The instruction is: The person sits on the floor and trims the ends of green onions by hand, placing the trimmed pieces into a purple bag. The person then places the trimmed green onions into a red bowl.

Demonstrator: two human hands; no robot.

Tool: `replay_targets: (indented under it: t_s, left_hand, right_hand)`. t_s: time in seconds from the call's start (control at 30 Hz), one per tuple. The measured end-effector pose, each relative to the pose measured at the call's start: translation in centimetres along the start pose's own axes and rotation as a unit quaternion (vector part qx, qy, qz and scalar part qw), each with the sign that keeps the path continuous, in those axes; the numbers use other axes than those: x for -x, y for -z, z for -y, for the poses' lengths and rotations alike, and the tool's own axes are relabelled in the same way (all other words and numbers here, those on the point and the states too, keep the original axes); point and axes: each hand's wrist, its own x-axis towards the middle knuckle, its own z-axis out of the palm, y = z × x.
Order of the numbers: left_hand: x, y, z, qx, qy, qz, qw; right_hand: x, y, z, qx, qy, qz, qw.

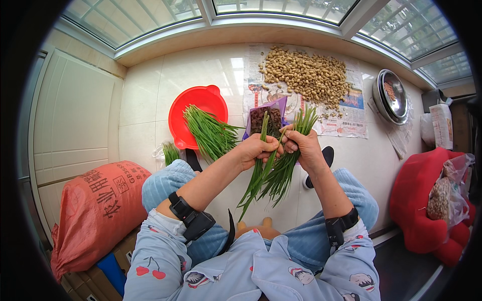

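ok so quick rundown. L grip [260,149] is closed down, thumb pressed on fingers, pinching a few long flat green leaves [255,183], chive-type stuff, thin & smooth w/ tips trailing down twd the wearer. R grip [301,143] is curled round a thicker bunch [281,175], same greens, cut-looking ends fanned out above the fist & floppy blades hanging below it. Both grips nearly touching, leaves crossing btwn them.

Just past the grips, partly behind them: a purple box [282,104], angular & shiny, w/ dark reddish-brown crumbly bits [266,122] inside. Left of L grip there's a round red plastic basin [176,113], glossy w/ lil tab handles, & a big sheaf of greens [213,133] lying across it, hanging over the rim twd the grip. Further left, near the knee, a smaller bundle [170,153] in thin clear plastic.

Way beyond R grip: pile of tan peanuts in shell [306,72], knobbly/rough, spread on flat newspaper [351,128] over slick pale tile [140,108]. Far right of R grip, stacked round steel bowls [400,100], polished, w/ pinkish bits [389,92] in the top one. Well left & nearer the body than L grip, a fat orange-red woven sack [100,205], wrinkly. Opposite side, something soft, red & plush [414,200] w/ a crinkly clear bag [457,200] on it.
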Motion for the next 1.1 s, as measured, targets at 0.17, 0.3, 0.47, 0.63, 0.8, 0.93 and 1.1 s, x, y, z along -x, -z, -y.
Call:
replay_targets:
  t_s: [0.17,0.3,0.47,0.63,0.8,0.93,1.1]
  left_hand:
    - [-0.05,0.00,-0.01,0.003,0.000,-0.012,1.000]
    - [-0.04,-0.04,0.01,0.004,-0.002,-0.005,1.000]
    - [0.07,-0.12,-0.14,0.029,-0.006,0.002,1.000]
    - [0.10,0.02,-0.32,0.036,-0.014,0.001,0.999]
    - [-0.11,0.14,-0.04,0.041,-0.018,-0.013,0.999]
    - [-0.20,0.05,0.12,0.037,-0.021,-0.015,0.999]
    - [-0.16,-0.17,0.20,0.019,-0.026,-0.011,0.999]
  right_hand:
    - [0.05,-0.16,0.08,0.002,-0.001,-0.010,1.000]
    - [-0.05,-0.06,-0.04,0.025,0.004,-0.013,1.000]
    - [-0.12,0.14,-0.26,0.033,0.002,-0.016,0.999]
    - [0.08,0.07,0.10,0.070,-0.032,-0.047,0.996]
    - [0.28,-0.44,0.49,0.043,-0.069,0.007,0.997]
    - [0.41,-0.70,0.56,0.033,-0.076,0.011,0.996]
    - [0.50,-0.77,0.40,0.011,-0.084,-0.007,0.996]
